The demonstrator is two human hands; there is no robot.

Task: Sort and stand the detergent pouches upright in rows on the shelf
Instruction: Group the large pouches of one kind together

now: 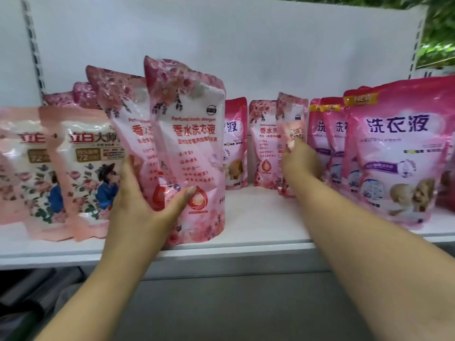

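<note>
My left hand (145, 205) grips the lower part of a rose-printed pink pouch (189, 134) that stands upright at the front of the white shelf (258, 232), thumb across its face. A matching pouch (128, 124) leans just behind it. My right hand (299, 158) reaches further back and pinches a narrow rose pouch (291, 124) turned edge-on, next to another rose pouch (263, 143). Magenta pouches (394, 153) stand in a row on the right. One magenta pouch (235, 143) stands at the back centre.
Pale floral pouches with a blue figure (81, 168) fill the shelf's left side. More rose pouches (81, 94) sit behind them. A slotted upright (32, 45) runs up the left back wall. Green foliage (440, 33) shows at top right.
</note>
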